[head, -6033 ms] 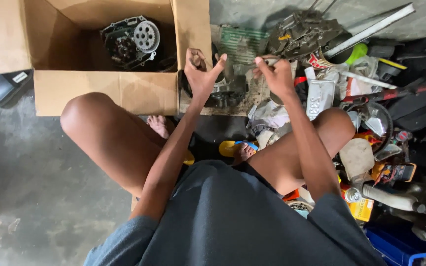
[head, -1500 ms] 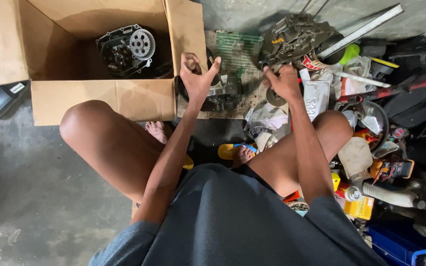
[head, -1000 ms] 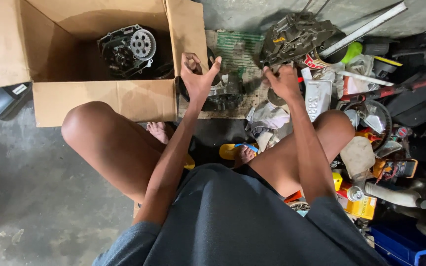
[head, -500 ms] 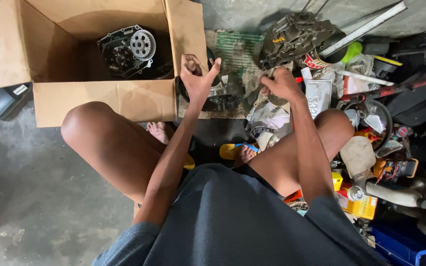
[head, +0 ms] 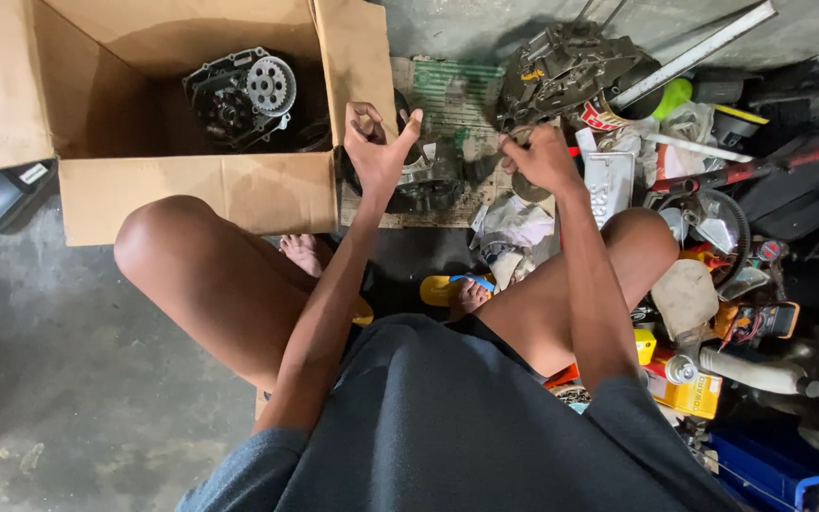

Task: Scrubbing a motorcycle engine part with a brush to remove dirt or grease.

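I squat on the floor with both hands raised over a greasy dark engine part point(head: 426, 176) that lies on a flat piece of cardboard point(head: 447, 85). My left hand point(head: 377, 144) is held up beside the box flap, thumb spread and fingers curled; whether the curled fingers hold something small is unclear. My right hand point(head: 539, 156) is closed around a small metal piece, just in front of a large grey engine casing point(head: 566, 68). A crumpled rag point(head: 511, 228) lies under the right hand.
An open cardboard box point(head: 191, 194) at the left holds an engine assembly with a toothed sprocket point(head: 244, 95). At the right is a pile of parts, tubes, a metal bar point(head: 694, 52) and a yellow carton point(head: 684, 389). Grey concrete floor point(head: 59, 379) lies at the left.
My right hand has gone from spread fingers to a closed grip and dropped slightly toward the engine casing. The left hand stays raised in nearly the same place.
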